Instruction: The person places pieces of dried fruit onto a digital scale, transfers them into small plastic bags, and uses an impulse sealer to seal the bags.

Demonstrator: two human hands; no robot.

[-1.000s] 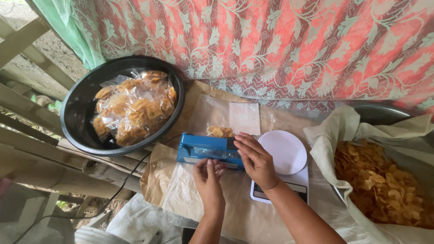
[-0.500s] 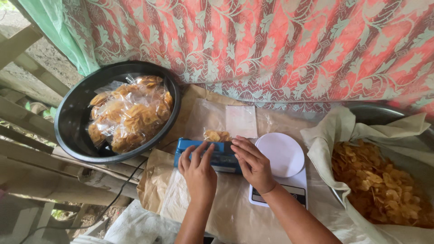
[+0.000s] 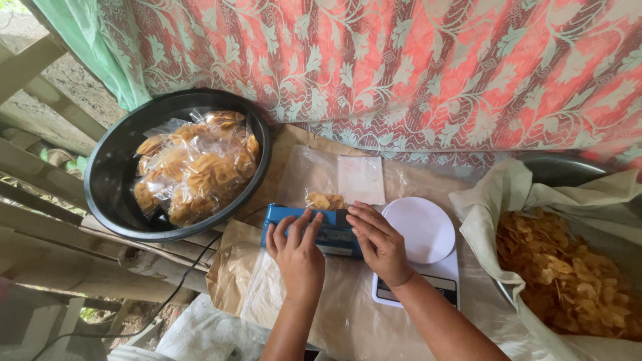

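On blue sealer (image 3: 314, 230), left hand (image 3: 297, 251) now flat, right hand (image 3: 378, 241) unmoved

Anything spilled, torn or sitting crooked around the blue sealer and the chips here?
Nothing stands out. Both hands, left hand and right hand, press the blue sealer on a small chip bag. Loose chips stay inside their cloth-lined container; sealed bags sit in the black basin.

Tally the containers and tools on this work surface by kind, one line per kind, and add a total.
Black round basin holding packed chip bags: 1
Cloth-lined bowl of loose chips: 1
Blue bag sealer under left hand and right hand: 1
White kitchen scale: 1
Total: 4
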